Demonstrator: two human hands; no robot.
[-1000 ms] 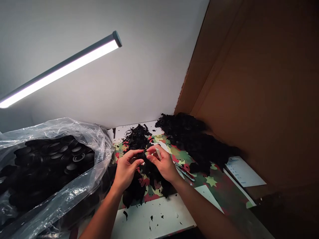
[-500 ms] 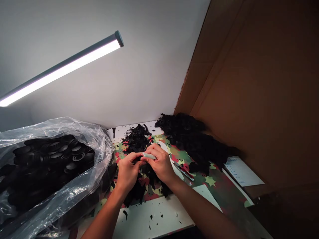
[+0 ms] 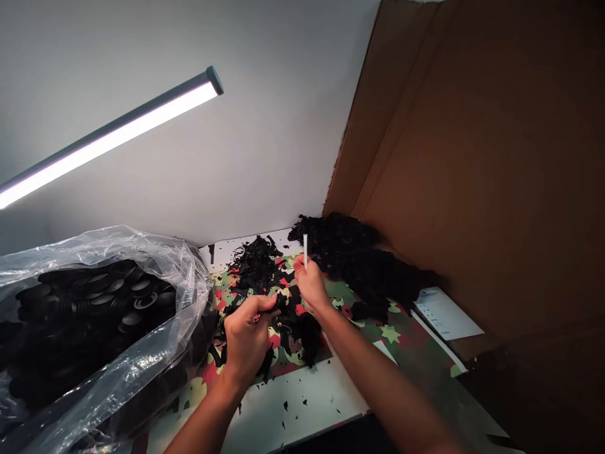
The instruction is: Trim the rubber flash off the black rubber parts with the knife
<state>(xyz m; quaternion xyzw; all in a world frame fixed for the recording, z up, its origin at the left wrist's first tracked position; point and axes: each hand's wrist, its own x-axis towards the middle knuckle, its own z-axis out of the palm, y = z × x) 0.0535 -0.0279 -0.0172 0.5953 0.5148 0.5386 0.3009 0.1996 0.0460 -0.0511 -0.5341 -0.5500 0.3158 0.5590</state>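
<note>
My left hand [image 3: 249,337] is closed, thumb pressed against the bent fingers, with a small black piece [image 3: 282,302] at its tips. That piece merges with the dark scraps behind it, so its shape is unclear. Further forward and to the right, my right hand [image 3: 312,285] grips a thin white stick-like tool [image 3: 305,250], its handle pointing up; the other end is hidden by the hand. Beneath both hands, torn black scraps [image 3: 258,268] lie over a camouflage-patterned sheet [image 3: 340,291].
On the left, a clear plastic bag [image 3: 198,271] holds many black round discs [image 3: 99,293]. A large black heap [image 3: 373,268] lies at the right, against a cardboard wall [image 3: 463,157]. A printed white card [image 3: 449,315] is beside it. A tube lamp [image 3: 118,129] glows above.
My hands have moved apart. The right one has gone forward with the white tool, now turned upright; the left has come slightly nearer. The view has shifted a little.
</note>
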